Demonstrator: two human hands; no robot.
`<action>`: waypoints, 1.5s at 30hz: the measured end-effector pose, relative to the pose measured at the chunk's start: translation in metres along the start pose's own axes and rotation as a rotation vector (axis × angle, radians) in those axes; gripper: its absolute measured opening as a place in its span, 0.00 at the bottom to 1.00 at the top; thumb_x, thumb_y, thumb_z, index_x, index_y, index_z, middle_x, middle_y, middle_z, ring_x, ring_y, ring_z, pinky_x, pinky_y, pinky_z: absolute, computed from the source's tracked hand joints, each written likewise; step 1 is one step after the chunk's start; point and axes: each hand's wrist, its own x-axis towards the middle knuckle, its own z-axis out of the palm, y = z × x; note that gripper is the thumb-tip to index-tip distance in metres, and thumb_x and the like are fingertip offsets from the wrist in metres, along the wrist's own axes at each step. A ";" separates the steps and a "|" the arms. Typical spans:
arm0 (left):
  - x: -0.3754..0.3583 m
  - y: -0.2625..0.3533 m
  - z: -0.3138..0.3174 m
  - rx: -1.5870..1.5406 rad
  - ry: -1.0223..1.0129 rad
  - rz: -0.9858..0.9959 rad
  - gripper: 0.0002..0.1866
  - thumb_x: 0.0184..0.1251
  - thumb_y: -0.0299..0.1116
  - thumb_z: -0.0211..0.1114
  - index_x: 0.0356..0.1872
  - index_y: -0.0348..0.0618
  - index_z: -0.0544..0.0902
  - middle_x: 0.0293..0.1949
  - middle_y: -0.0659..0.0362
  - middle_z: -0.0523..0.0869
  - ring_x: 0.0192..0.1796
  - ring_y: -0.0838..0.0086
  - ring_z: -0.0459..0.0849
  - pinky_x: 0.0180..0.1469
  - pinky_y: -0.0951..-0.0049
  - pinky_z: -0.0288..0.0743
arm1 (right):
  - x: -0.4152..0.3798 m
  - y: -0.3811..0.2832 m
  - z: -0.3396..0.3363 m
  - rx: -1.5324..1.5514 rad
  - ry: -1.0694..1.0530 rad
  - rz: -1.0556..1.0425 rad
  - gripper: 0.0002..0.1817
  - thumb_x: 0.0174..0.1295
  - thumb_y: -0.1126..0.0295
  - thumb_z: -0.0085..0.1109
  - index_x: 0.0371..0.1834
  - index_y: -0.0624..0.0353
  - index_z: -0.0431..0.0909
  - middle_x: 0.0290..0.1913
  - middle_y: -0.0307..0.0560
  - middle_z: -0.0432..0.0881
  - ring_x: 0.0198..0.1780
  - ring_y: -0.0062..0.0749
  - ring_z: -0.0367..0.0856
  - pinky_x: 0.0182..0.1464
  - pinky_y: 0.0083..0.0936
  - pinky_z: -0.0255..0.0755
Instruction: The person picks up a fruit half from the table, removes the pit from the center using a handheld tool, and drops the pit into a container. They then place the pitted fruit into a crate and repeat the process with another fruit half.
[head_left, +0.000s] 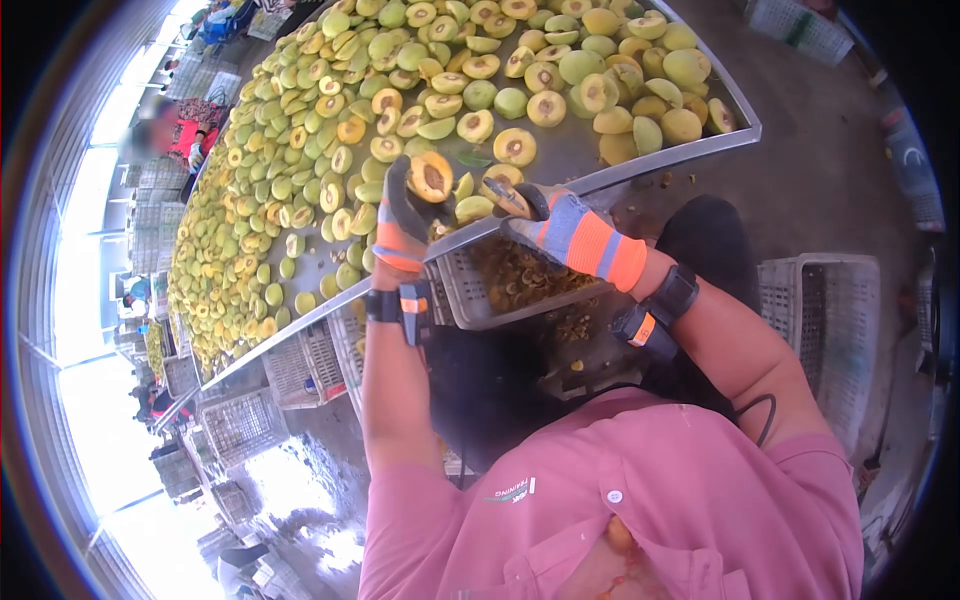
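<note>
My left hand [398, 215], in a grey and orange work glove, is closed around a halved stone fruit [431, 177], its cut yellow face and brown centre turned up. To its right, my right hand [560, 225], gloved alike, grips a small metal tool [503, 190] whose tip points left toward that half. The tool's exact kind is hard to make out. Both hands are over the near rim of a metal-edged table [660, 157]. Cut halves lie just beyond my fingers, among them one half [515, 147] showing its brown centre.
Green and yellow fruit halves [330, 110] cover much of the table. Below the rim stands a crate [480, 318] with brown pits and scraps. More plastic crates stand at the lower left [243, 425] and right [850, 340]. Another person [190, 135] is at the table's far left.
</note>
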 end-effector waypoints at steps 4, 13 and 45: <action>-0.041 -0.001 0.062 -0.274 0.351 -0.075 0.19 0.73 0.46 0.52 0.49 0.40 0.76 0.48 0.57 0.81 0.49 0.70 0.82 0.43 0.68 0.81 | 0.006 0.013 0.019 0.037 -0.035 -0.104 0.19 0.56 0.57 0.64 0.41 0.62 0.81 0.34 0.62 0.83 0.38 0.54 0.81 0.40 0.38 0.73; -0.040 -0.031 0.066 -0.235 0.308 0.019 0.15 0.74 0.37 0.53 0.53 0.38 0.75 0.48 0.57 0.81 0.47 0.73 0.82 0.44 0.74 0.79 | 0.005 0.018 0.027 -0.057 0.011 0.007 0.25 0.54 0.54 0.64 0.36 0.71 0.79 0.32 0.66 0.82 0.38 0.59 0.81 0.41 0.40 0.74; -0.043 -0.047 0.057 0.385 0.050 0.281 0.11 0.71 0.31 0.56 0.45 0.34 0.82 0.32 0.62 0.83 0.33 0.82 0.78 0.34 0.80 0.72 | -0.013 0.004 0.024 -0.077 -0.238 0.099 0.17 0.54 0.62 0.63 0.41 0.63 0.79 0.31 0.55 0.83 0.33 0.43 0.81 0.39 0.34 0.74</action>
